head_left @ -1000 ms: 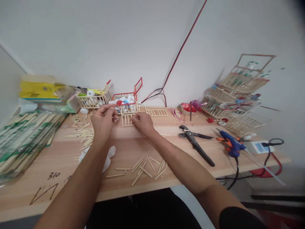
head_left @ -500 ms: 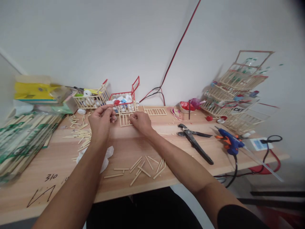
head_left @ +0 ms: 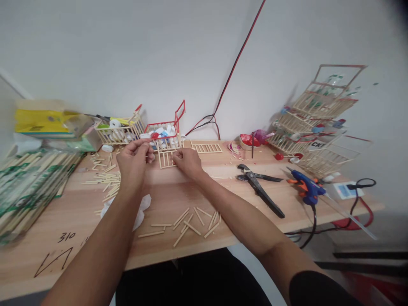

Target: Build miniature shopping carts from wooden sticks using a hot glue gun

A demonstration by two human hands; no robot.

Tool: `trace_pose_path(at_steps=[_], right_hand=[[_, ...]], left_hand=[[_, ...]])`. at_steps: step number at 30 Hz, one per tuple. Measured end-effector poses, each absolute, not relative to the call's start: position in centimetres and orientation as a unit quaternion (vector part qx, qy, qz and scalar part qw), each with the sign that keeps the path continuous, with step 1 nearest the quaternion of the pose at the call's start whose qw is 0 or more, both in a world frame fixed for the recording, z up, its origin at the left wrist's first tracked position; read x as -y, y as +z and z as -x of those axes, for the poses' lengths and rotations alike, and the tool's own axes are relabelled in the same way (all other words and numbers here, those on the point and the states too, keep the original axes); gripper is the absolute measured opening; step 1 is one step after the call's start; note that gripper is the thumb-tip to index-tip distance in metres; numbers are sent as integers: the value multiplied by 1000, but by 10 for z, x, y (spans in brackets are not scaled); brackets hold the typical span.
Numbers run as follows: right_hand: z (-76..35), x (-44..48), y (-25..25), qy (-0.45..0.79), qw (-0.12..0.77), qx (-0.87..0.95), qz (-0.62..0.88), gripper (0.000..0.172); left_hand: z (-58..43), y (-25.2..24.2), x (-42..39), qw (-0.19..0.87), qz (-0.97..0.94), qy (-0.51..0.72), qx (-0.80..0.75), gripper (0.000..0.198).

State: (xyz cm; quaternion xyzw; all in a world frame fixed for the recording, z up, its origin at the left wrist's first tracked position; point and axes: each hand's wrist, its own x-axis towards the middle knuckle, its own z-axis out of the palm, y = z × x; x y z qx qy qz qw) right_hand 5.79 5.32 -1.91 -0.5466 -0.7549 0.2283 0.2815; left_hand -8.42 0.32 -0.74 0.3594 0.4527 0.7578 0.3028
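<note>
My right hand (head_left: 188, 162) is closed at the right end of a small stick frame (head_left: 164, 160), a ladder-like panel of pale wooden sticks. Its fingertips pinch the frame's edge. To the left, my left hand (head_left: 135, 155) is raised, thumb and fingers pressed together; whatever they hold is too small or hidden to make out. Just behind both hands stands a stick basket (head_left: 165, 144) with a red rim and handle, filled with white and blue bits. Another slatted stick panel (head_left: 206, 148) lies flat to the right of my right hand.
Loose short sticks (head_left: 188, 225) lie near the front edge, more (head_left: 110, 182) by my left forearm. Pliers (head_left: 259, 189) and a blue glue gun (head_left: 307, 187) with a cord lie right. Stacked stick baskets (head_left: 314, 123) stand behind. Bagged sticks (head_left: 35, 182) lie far left.
Both hands keep nearly the same pose and grip. The whole view has shifted slightly; no object has visibly been moved or let go.
</note>
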Motion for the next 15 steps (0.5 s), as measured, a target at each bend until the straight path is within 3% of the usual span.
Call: trace_pose_path(at_steps=[6, 10, 15], right_hand=[[-84, -51, 13, 225, 316, 796, 465, 19], [-124, -33, 38, 244, 183, 861, 407, 12], [-156, 0, 28, 242, 61, 891, 380, 10]], left_hand=[[75, -5, 0, 288, -449, 681, -501, 15], [68, -5, 3, 269, -571, 572, -524, 17], [60, -13, 2, 264, -637, 478, -543, 20]])
